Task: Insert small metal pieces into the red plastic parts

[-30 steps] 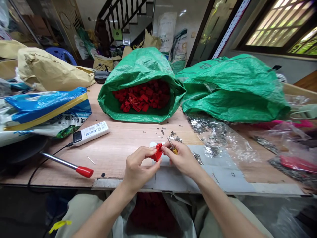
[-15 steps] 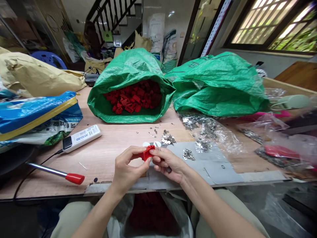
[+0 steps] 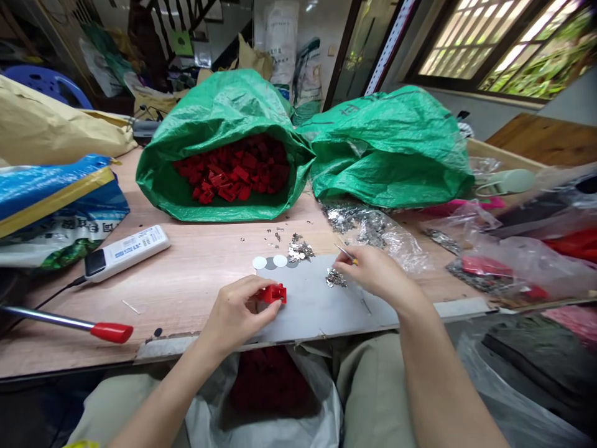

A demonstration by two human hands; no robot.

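Observation:
My left hand (image 3: 236, 311) pinches a small red plastic housing (image 3: 278, 294) between thumb and fingers, just above the grey mat (image 3: 303, 311). The housing has a hollow, box-like end turned to the right. My right hand (image 3: 373, 274) is closed on a thin, pointed metal tool (image 3: 344, 252) with a yellowish part near the fingers; its exact kind does not show. The fingertips of that hand are right at a small pile of metal pieces (image 3: 336, 278) on the mat. A larger pile of flat metal pieces (image 3: 300, 249) lies further back.
A green sack (image 3: 219, 211) full of red housings lies open at the back, beside a second green sack (image 3: 392, 155). Clear bags of metal pieces (image 3: 373, 230) lie to the right. At the left are a white device (image 3: 128, 252) and a red-handled lever (image 3: 112, 332).
My right hand has left the red housing and moved right to the small metal pile, still holding the tool. My left hand keeps the housing. The view has shifted slightly.

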